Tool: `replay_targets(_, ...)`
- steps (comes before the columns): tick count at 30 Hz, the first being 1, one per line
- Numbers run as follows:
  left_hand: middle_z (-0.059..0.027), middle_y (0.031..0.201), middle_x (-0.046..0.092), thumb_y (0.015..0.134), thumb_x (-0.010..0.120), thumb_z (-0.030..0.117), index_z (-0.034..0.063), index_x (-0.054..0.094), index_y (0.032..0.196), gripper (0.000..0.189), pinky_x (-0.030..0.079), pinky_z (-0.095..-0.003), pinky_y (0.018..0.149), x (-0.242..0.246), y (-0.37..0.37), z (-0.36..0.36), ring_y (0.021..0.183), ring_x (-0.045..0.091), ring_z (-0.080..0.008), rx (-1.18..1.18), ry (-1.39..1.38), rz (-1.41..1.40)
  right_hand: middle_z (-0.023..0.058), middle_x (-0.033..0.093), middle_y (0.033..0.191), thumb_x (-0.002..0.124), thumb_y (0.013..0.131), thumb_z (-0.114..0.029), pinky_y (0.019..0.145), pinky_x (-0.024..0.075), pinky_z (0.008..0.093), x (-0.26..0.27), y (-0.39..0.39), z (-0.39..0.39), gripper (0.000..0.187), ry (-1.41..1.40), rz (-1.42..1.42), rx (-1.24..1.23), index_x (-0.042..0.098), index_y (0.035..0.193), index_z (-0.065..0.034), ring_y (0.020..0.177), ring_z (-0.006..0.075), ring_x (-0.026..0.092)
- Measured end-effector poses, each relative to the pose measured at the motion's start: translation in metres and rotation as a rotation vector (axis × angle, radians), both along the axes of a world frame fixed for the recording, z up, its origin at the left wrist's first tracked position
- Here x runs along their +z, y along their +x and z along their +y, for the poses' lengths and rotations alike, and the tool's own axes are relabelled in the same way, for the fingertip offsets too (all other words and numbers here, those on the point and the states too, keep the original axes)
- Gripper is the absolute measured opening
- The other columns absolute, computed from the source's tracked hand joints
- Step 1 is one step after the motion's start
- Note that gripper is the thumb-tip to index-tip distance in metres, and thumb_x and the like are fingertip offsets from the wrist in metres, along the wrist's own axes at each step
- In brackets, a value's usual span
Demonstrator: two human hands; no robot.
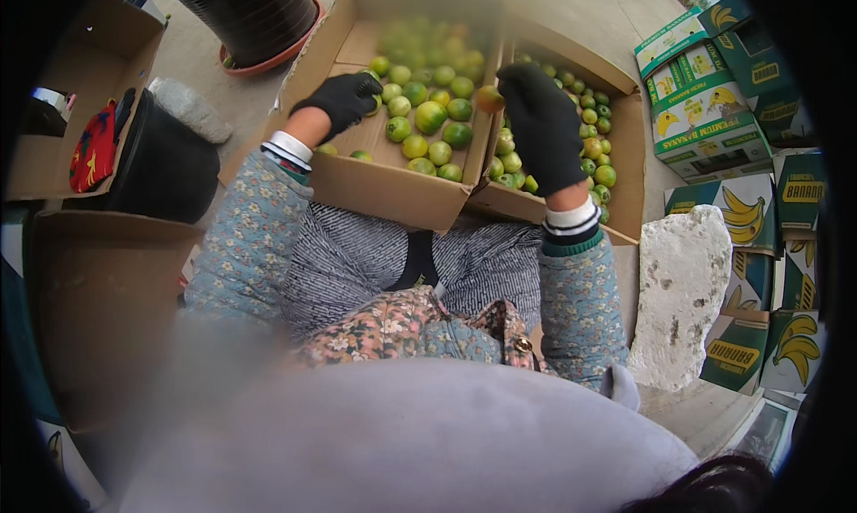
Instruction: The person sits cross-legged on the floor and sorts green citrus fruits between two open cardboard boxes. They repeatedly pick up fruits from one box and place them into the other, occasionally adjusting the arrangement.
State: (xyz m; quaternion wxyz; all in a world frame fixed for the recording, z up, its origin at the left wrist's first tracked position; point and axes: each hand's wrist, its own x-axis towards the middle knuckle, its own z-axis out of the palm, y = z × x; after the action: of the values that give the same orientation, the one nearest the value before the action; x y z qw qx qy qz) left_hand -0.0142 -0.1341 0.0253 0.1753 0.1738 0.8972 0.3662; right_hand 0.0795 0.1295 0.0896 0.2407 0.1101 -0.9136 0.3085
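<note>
My right hand (543, 124), in a black knit glove, holds an orange-tinged round fruit (489, 99) at its fingertips, over the walls between two cardboard boxes. My left hand (343, 103), gloved alike, reaches over the left wall of the left box (381, 195). Its curled fingertips meet a yellow-green fruit (375, 106), but whether they grip it is hidden. Larger green fruits (430, 117), which look like unripe tomatoes, lie in the left box, blurred towards its far end. Smaller green ones (592, 148) fill much of the right box (626, 171), partly behind my right hand.
Stacked banana boxes (713, 121) and a rough white block (681, 295) stand at right. On the left are a black bucket (167, 165), a grey stone-like block (191, 110) and an open carton (107, 299). A dark plant pot (248, 21) sits in its saucer beyond my left hand.
</note>
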Motion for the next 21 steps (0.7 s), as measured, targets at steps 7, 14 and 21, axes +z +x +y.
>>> replay_targets(7, -0.0145, 0.098, 0.064, 0.074, 0.064, 0.029, 0.0069, 0.056, 0.118, 0.05, 0.05, -0.0334, 0.076, 0.009, 0.02, 0.007, 0.082, 0.063, -0.0219, -0.236, -0.346, -0.156, 0.0063, 0.06, 0.104, 0.062, 0.079, -0.025, 0.077, 0.0495, 0.0412, -0.023, -0.006, -0.01, 0.024, 0.389, -0.21, -0.022, 0.063, 0.102, -0.0168, 0.094, 0.029, 0.057)
replay_targets(14, -0.0128, 0.107, 0.064, 0.071, 0.066, 0.032, 0.0081, 0.056, 0.12, 0.055, 0.049, -0.0337, 0.081, 0.004, 0.014, 0.014, 0.092, 0.062, -0.0261, -0.258, -0.406, -0.172, 0.0051, 0.062, 0.097, 0.063, 0.078, -0.023, 0.074, 0.0494, 0.0396, -0.009, 0.0, -0.018, 0.023, 0.478, -0.133, -0.045, 0.064, 0.1, -0.018, 0.09, 0.0272, 0.059)
replay_targets(21, -0.0171, 0.113, 0.06, 0.077, 0.062, 0.034, 0.0114, 0.057, 0.117, 0.046, 0.043, -0.0359, 0.09, -0.023, 0.004, 0.028, 0.105, 0.057, -0.0323, -0.309, -0.471, -0.025, 0.0077, 0.066, 0.084, 0.06, 0.072, -0.022, 0.066, 0.0454, 0.0389, -0.073, -0.038, -0.085, 0.015, 0.83, 0.103, 0.085, 0.068, 0.083, -0.016, 0.081, 0.0244, 0.061)
